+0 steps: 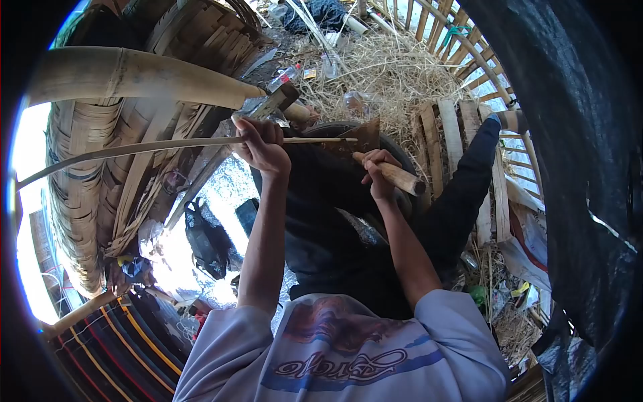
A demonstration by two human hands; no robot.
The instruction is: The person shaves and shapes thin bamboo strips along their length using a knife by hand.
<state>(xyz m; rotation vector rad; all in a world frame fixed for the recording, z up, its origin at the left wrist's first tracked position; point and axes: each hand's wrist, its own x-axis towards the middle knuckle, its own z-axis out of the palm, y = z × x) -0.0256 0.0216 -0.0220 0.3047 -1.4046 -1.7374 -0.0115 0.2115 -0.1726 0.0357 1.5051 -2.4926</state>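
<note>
A long thin bamboo strip (154, 144) runs from the far left into my left hand (264, 144), whose fingers are closed round it. Its short end sticks out to the right of the fist. My right hand (380, 173) grips the thick wooden handle of a broad-bladed knife (400, 177). The dark, rusty blade lies beyond that hand, beside the tip of the strip. Whether blade and strip touch, I cannot tell. Both hands are in front of my dark-trousered legs, over a black tyre.
A thick bamboo pole (154, 77) crosses the upper left, above woven bamboo baskets (80, 187). Straw (395, 67) and plastic bottles litter the ground ahead. Wooden slats (449, 127) lie under my outstretched leg at right. A black bag (206, 238) is at left, and dark sheeting hangs at far right.
</note>
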